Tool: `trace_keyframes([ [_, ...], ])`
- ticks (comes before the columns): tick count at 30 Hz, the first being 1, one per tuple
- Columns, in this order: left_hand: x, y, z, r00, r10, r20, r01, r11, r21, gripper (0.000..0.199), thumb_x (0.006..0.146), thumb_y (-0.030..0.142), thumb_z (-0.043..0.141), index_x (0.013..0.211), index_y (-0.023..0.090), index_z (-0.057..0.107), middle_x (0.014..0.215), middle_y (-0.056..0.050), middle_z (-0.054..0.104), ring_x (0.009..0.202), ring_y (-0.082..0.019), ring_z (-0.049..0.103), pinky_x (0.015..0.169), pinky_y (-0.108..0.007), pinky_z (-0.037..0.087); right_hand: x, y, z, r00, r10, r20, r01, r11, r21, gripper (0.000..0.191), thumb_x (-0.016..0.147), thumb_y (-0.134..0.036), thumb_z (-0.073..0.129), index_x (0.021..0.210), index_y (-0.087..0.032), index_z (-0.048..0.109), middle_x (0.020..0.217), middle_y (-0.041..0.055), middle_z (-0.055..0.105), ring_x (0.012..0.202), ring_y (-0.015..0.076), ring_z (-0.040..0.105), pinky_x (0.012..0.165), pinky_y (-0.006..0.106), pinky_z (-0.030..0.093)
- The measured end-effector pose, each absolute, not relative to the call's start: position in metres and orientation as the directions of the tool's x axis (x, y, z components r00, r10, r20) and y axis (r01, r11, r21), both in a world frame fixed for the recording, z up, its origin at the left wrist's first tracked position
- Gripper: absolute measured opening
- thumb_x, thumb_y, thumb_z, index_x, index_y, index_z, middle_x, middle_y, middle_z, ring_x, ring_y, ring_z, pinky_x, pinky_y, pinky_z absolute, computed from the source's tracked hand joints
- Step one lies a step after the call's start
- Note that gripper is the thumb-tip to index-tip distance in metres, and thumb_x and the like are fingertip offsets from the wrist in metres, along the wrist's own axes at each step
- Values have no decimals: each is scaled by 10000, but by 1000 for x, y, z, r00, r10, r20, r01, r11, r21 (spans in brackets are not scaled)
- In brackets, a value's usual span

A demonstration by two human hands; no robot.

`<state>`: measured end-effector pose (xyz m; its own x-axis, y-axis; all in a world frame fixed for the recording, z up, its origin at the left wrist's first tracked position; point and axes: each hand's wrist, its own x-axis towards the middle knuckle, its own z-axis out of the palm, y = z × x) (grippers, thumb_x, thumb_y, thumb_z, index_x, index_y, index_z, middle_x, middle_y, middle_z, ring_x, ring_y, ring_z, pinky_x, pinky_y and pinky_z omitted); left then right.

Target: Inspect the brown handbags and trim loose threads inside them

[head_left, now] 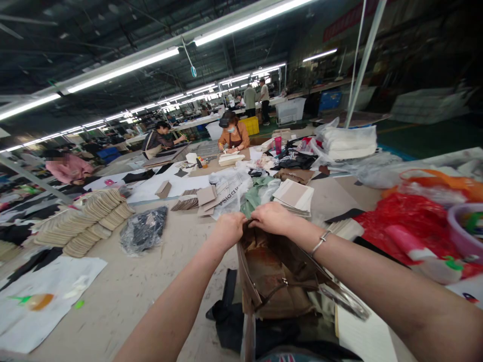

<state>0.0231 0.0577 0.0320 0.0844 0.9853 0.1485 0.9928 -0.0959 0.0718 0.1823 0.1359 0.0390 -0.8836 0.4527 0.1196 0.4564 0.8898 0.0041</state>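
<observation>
A brown leather-like bag (pixel 277 274) lies in front of me, its side toward the camera with a metal fitting showing. My left hand (pixel 230 229) grips its far top edge, fingers curled round the material. Close beside it, my right hand (pixel 273 218) is closed on the same edge; a bracelet sits on that wrist. The exact fingertip hold is partly hidden. Black fabric (pixel 230 322) lies under and beside the bag. Just beyond my hands are green cloth (pixel 256 193) and a stack of pale square pieces (pixel 294 196).
Stacked beige pieces (pixel 88 221) and a plastic-wrapped dark bundle (pixel 144 229) lie left. A glue bottle (pixel 39 301) rests on white paper. Right are red plastic bags (pixel 411 221) and a purple basin (pixel 456 221). A co-worker in orange (pixel 236 136) sits across the table.
</observation>
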Motion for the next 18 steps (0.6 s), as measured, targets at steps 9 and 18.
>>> trace_keyframes([
  [9, 5, 45, 41, -95, 986, 135, 898, 27, 439, 404, 878, 441, 349, 1002, 175, 628, 916, -53, 690, 813, -159, 625, 730, -251, 452, 178, 141, 39, -893, 441, 87, 444, 895, 30, 447, 897, -459, 339, 802, -191, 684, 837, 97, 692, 779, 209, 621, 628, 272, 380],
  [18, 26, 35, 29, -152, 983, 102, 978, 135, 161, 279, 820, 255, 396, 811, 163, 660, 812, -100, 689, 757, -218, 636, 670, -303, 464, 176, 137, 42, -902, 426, 69, 430, 901, 55, 428, 902, -465, 314, 944, -202, 649, 922, 95, 665, 812, 212, 606, 660, 288, 384],
])
